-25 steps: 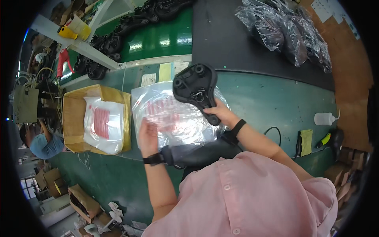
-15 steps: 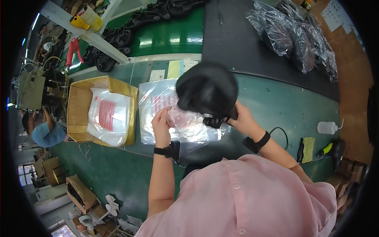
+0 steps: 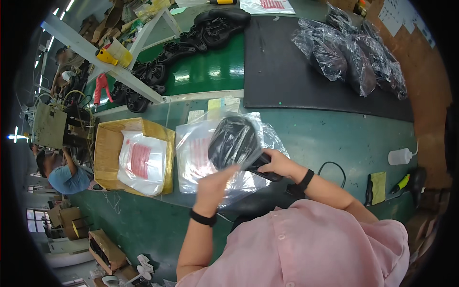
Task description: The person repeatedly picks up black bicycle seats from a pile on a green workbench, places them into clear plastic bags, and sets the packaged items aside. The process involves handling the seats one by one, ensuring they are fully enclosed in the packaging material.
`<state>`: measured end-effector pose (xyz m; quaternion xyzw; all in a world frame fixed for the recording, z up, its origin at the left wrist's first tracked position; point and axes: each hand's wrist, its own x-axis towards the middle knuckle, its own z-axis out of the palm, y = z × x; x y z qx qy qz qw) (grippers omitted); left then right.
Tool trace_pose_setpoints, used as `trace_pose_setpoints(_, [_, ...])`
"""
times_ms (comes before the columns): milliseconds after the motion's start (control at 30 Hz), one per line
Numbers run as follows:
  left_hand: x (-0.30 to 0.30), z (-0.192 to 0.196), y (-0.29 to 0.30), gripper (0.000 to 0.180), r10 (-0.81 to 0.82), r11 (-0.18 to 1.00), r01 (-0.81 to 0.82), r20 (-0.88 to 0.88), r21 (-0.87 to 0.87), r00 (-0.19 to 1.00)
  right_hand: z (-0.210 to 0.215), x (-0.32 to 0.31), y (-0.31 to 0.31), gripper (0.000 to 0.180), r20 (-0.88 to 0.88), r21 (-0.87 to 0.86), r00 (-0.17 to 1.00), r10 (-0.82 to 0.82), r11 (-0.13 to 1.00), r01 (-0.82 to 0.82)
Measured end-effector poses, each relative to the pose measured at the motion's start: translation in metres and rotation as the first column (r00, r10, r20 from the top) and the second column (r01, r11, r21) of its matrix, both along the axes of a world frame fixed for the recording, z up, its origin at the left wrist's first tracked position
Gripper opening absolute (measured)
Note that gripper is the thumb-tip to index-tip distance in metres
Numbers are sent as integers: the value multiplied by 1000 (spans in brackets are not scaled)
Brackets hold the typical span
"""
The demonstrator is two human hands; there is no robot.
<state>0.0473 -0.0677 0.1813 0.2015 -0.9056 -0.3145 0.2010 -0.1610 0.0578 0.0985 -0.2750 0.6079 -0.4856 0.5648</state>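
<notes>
A black bicycle saddle (image 3: 224, 143) sits inside a clear plastic bag (image 3: 251, 126), its wide end deep in the bag. My right hand (image 3: 278, 162) is closed around the saddle's narrow end, where it sticks out of the bag. Blurred by motion, my left hand (image 3: 213, 189) is beside the bag's near left edge; its fingers are too smeared to read. Under the saddle lies a stack of clear bags with red print (image 3: 191, 162) on the green table.
A yellow-brown carton (image 3: 107, 172) with more red-printed bags (image 3: 141, 165) stands at the left. Bagged saddles (image 3: 351, 57) lie on a black mat (image 3: 272, 71). Unwrapped black saddles (image 3: 186, 43) line the green belt. A white squeeze bottle (image 3: 399, 156) is at the right; a co-worker (image 3: 69, 177) is far left.
The saddle, bare and held above the bags, has come down toward me and is now inside a clear bag. My left hand has moved nearer to me and slightly right.
</notes>
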Motion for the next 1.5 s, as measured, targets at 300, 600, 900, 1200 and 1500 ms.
trace_pose_setpoints(300, [-105, 20, 111, 42, -588, 809, 580, -122, -99, 800, 29, -21, 6, 64, -248, 7, 934, -255, 964, 265])
trace_pose_setpoints(600, [-37, -71, -15, 43, -171, 963, 156, 47, 221, 984, 40, -290, 18, 35, 394, -305, 600, -696, 516, 800])
trace_pose_setpoints(900, [20, -175, -63, 16, 292, 579, -432, 319, 691, 902, -22, -300, -353, 55, 70, -141, 895, -441, 884, 447])
trace_pose_setpoints(1200, [28, -176, -67, 14, 142, 766, -268, 252, 584, 957, -100, -348, -534, 49, 2, -72, 780, -626, 778, 625])
trace_pose_setpoints(1500, [13, -168, -66, 13, 247, 792, -388, 334, 472, 910, -82, -357, -475, 79, 51, -39, 860, -509, 859, 511])
